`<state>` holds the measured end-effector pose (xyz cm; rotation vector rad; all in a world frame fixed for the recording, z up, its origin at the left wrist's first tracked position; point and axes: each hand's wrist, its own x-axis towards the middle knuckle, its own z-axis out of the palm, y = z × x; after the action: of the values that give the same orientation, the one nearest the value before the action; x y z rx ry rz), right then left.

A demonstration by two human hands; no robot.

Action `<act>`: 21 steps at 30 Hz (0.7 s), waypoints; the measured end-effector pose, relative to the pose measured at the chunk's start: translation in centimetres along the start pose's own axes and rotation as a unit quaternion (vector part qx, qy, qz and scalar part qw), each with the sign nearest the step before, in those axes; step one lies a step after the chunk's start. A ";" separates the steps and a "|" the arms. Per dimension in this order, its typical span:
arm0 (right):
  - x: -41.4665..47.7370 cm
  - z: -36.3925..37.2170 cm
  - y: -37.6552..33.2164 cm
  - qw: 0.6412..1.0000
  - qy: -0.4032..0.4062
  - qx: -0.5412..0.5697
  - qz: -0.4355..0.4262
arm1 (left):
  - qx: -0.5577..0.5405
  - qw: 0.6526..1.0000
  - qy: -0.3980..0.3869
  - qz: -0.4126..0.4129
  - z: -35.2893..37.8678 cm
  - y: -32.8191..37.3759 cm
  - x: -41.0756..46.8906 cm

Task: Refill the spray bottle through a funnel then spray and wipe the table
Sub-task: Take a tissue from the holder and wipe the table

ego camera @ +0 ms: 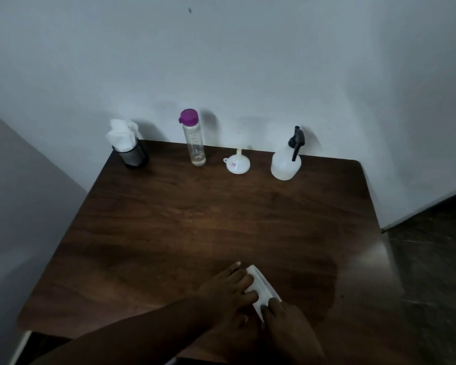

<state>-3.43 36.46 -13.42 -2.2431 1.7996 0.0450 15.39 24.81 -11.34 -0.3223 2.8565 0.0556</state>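
Note:
A folded white tissue [261,288] lies flat on the dark wooden table [195,219] near its front edge. My left hand [229,291] presses on the tissue's left side with the fingers spread over it. My right hand [287,327] touches the tissue's near right end with its fingertips. At the back of the table stand a white spray bottle [284,162] with a black trigger head, a white funnel [238,164] resting mouth down, and a clear water bottle [195,146] with a purple cap.
A black mesh holder [133,155] stuffed with white tissues stands at the back left corner. A pale wall rises right behind the table and along its left side. Dark floor [432,259] lies to the right of the table.

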 end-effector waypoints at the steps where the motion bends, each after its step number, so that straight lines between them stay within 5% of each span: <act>1: 0.7 0.3 -1.1 1.000 0.002 0.000 -0.006 | 0.001 1.000 -0.013 -0.003 0.2 -0.6 -1.1; 13: 9.4 1.6 -13.4 0.990 0.095 -0.020 -0.104 | -0.038 0.992 0.008 -0.123 3.8 -7.2 -14.8; 21: 13.8 1.7 -17.4 0.982 0.064 -0.012 -0.176 | -0.106 0.967 0.049 -0.225 7.1 -7.0 -22.6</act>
<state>16.72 27.04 -14.45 -2.5993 1.4370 -0.1499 40.02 23.34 -12.20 -1.0346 2.7990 0.2640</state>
